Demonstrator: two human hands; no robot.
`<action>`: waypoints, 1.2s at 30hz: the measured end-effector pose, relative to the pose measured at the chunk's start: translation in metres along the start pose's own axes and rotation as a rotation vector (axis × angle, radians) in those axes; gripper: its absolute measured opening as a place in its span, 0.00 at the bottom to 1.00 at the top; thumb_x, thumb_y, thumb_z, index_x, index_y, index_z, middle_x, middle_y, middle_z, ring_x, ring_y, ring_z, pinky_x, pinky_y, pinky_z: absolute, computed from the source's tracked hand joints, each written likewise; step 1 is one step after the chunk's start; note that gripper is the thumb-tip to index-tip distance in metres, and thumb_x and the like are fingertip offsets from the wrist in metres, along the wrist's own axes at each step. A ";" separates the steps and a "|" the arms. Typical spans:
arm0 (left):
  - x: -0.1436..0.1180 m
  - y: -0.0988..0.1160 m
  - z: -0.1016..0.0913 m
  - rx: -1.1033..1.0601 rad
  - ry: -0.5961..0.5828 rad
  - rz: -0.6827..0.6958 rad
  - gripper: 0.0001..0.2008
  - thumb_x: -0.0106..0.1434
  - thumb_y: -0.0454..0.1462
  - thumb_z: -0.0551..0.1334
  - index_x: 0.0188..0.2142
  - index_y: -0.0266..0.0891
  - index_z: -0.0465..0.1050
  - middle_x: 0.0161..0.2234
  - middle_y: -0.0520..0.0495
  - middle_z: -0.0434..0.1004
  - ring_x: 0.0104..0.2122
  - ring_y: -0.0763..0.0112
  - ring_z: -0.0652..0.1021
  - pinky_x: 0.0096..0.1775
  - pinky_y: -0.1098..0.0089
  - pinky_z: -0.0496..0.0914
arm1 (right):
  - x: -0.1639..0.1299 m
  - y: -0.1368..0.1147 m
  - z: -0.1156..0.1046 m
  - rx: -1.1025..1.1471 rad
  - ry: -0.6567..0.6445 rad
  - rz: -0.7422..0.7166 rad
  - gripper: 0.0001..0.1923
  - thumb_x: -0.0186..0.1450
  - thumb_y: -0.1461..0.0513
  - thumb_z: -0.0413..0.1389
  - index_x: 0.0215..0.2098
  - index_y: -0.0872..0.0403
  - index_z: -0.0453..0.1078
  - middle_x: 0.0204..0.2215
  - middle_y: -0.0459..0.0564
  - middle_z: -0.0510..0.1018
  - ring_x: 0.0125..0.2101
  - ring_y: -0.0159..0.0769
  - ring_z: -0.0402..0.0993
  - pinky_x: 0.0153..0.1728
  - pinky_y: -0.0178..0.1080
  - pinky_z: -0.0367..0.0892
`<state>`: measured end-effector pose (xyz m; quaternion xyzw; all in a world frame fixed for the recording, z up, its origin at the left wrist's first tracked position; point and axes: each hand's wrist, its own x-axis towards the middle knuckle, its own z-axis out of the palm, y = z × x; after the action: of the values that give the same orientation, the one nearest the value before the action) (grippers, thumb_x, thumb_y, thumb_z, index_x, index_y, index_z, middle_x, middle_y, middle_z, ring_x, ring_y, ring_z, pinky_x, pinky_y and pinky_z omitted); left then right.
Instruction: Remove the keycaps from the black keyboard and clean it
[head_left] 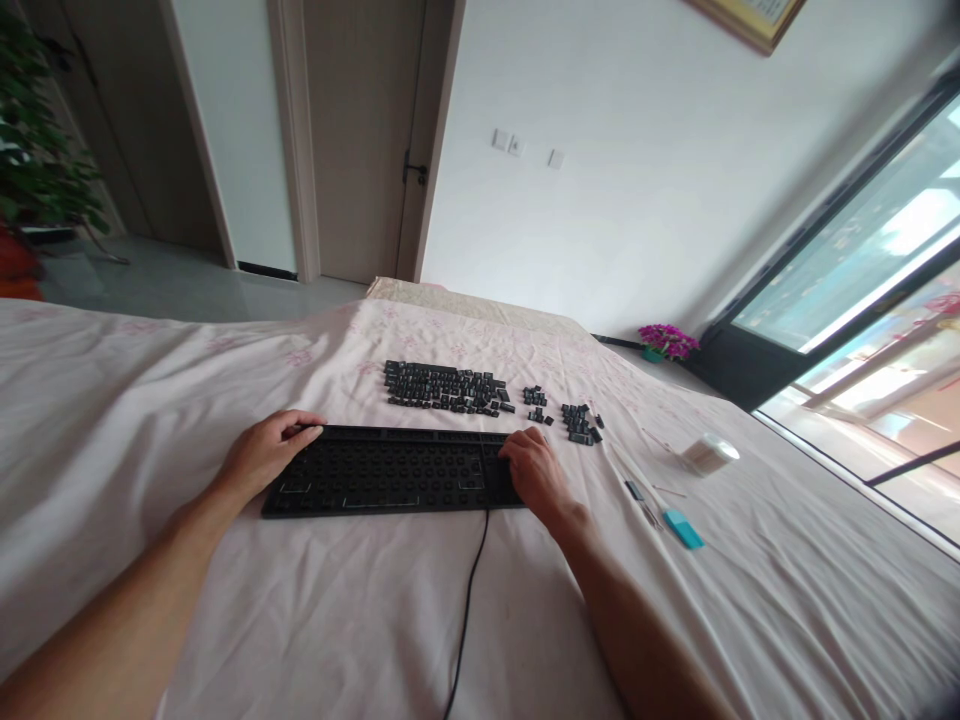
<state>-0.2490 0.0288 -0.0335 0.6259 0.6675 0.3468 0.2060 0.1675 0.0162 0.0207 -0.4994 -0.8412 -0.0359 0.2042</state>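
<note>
1. Now the left hand point(264, 455) rests on the top left corner of the black keyboard point(390, 472). Its fingers curl over the back edge and press on it, holding nothing else.
2. The keyboard lies flat on the bed point(112, 400), on a pink sheet. Its key caps are off, so only rows of little bumps show. Its cable point(466, 610) runs down toward the person.
3. The right hand point(534, 472) sits on the right end of the keyboard. Its fingers bend down on it, close together, with nothing pinched between them.
4. Behind the keyboard, the loose key caps point(444, 387) lie in neat rows, with two small groups to the right.
5. Farther right lie a blue block point(683, 528) and a white roll point(709, 453).
6. It looks like both hands are steadying the bare keyboard. A next move would need one hand to let go and reach back to the caps.
</note>
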 end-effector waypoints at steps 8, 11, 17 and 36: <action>0.000 0.000 0.002 -0.021 0.013 -0.001 0.19 0.58 0.51 0.58 0.43 0.46 0.75 0.34 0.53 0.79 0.33 0.66 0.78 0.33 0.74 0.68 | -0.001 -0.009 -0.002 0.114 0.033 -0.026 0.16 0.62 0.73 0.48 0.38 0.52 0.74 0.37 0.50 0.77 0.42 0.40 0.66 0.43 0.40 0.64; -0.001 0.000 0.002 -0.023 0.014 -0.005 0.19 0.58 0.51 0.58 0.43 0.46 0.75 0.33 0.53 0.79 0.32 0.67 0.78 0.32 0.74 0.69 | 0.000 -0.011 -0.002 0.117 0.003 -0.043 0.16 0.63 0.72 0.48 0.39 0.52 0.75 0.37 0.51 0.77 0.42 0.41 0.66 0.43 0.41 0.65; 0.000 0.000 0.001 -0.011 0.012 -0.003 0.20 0.58 0.51 0.58 0.43 0.45 0.76 0.33 0.52 0.79 0.32 0.66 0.77 0.32 0.73 0.69 | -0.001 -0.001 -0.006 0.021 -0.042 0.047 0.17 0.60 0.74 0.49 0.36 0.53 0.75 0.34 0.52 0.77 0.41 0.41 0.65 0.41 0.40 0.64; 0.000 0.000 0.001 -0.010 0.009 -0.008 0.20 0.58 0.52 0.57 0.43 0.45 0.75 0.32 0.52 0.79 0.31 0.66 0.78 0.33 0.73 0.69 | -0.004 -0.002 -0.017 0.039 -0.097 -0.004 0.19 0.57 0.77 0.48 0.33 0.52 0.75 0.31 0.48 0.78 0.39 0.38 0.66 0.38 0.37 0.62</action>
<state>-0.2480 0.0292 -0.0345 0.6207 0.6692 0.3520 0.2075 0.1727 0.0076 0.0346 -0.4948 -0.8516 0.0046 0.1728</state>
